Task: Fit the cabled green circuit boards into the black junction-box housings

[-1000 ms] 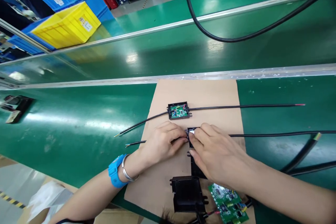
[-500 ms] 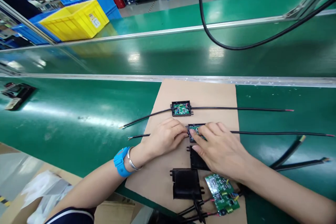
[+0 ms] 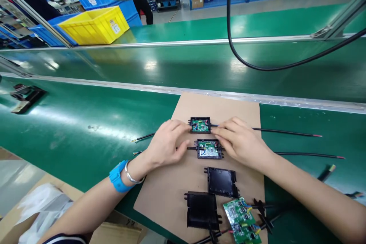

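Note:
Two small open black plastic cases with green circuit boards inside lie one behind the other on a cardboard sheet (image 3: 162,194). The far case (image 3: 200,125) sits between my hands. My left hand (image 3: 167,143) is open, its index finger at that case's left edge and its thumb apart, close to the near case's cable. My right hand (image 3: 243,141) has its fingers stretched toward the far case's lower right corner, over its black cable (image 3: 286,132). The near case (image 3: 209,148) lies just below, its right cable partly hidden by my right hand.
Two black case shells, one (image 3: 222,181) behind the other (image 3: 201,210), lie nearer me. Loose green circuit boards (image 3: 241,219) with black cables are beside them. A dark device (image 3: 27,97) rests at left. A yellow bin (image 3: 94,26) stands beyond the rail; a black cable (image 3: 265,68) hangs overhead.
Both hands have left the near case and moved up to the far one. The near case has shifted slightly left and now shows fully, as does the shell below it. The camera view has tilted.

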A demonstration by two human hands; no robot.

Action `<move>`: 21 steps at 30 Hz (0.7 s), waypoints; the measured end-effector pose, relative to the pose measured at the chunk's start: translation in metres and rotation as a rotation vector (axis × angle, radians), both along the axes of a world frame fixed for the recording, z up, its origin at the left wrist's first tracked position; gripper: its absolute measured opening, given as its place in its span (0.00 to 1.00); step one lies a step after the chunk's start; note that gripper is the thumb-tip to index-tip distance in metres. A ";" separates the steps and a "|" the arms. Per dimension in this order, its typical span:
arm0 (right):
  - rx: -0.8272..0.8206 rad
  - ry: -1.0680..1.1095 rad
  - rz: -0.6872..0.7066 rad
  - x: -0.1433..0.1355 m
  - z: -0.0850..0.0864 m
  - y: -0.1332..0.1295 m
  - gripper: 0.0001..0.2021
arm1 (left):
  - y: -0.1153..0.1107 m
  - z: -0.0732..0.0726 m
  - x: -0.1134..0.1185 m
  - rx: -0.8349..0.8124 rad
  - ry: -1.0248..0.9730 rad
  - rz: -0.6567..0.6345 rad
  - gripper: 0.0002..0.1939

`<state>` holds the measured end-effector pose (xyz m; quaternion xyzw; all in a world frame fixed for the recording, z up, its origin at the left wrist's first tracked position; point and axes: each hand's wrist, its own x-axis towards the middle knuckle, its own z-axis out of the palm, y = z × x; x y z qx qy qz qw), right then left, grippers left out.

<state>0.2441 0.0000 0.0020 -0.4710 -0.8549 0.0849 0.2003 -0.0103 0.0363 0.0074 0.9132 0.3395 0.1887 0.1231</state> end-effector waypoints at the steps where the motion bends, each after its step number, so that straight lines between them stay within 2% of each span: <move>1: 0.012 -0.027 0.002 -0.006 0.002 0.011 0.14 | 0.006 0.001 -0.001 0.004 -0.010 0.044 0.19; 3: 0.015 -0.091 0.031 -0.020 0.004 0.032 0.14 | 0.016 -0.001 -0.001 -0.022 -0.008 0.093 0.18; 7: -0.019 -0.168 0.098 -0.042 0.008 0.057 0.12 | 0.030 -0.011 0.002 -0.085 0.004 0.079 0.12; 10: -0.044 -0.207 0.122 -0.047 0.009 0.063 0.11 | 0.034 -0.017 0.004 -0.090 -0.005 0.075 0.05; 15: -0.064 -0.224 0.164 -0.041 0.007 0.064 0.10 | 0.034 -0.014 0.007 -0.110 -0.012 0.066 0.06; 16: -0.064 -0.222 0.173 -0.039 0.006 0.064 0.10 | 0.034 -0.012 0.009 -0.119 -0.017 0.061 0.07; 19: -0.060 -0.202 0.194 -0.033 0.004 0.064 0.08 | 0.037 -0.007 0.013 -0.170 -0.032 -0.010 0.21; 21: -0.055 -0.189 0.188 -0.028 0.004 0.064 0.07 | 0.041 -0.007 0.015 -0.188 -0.032 -0.077 0.25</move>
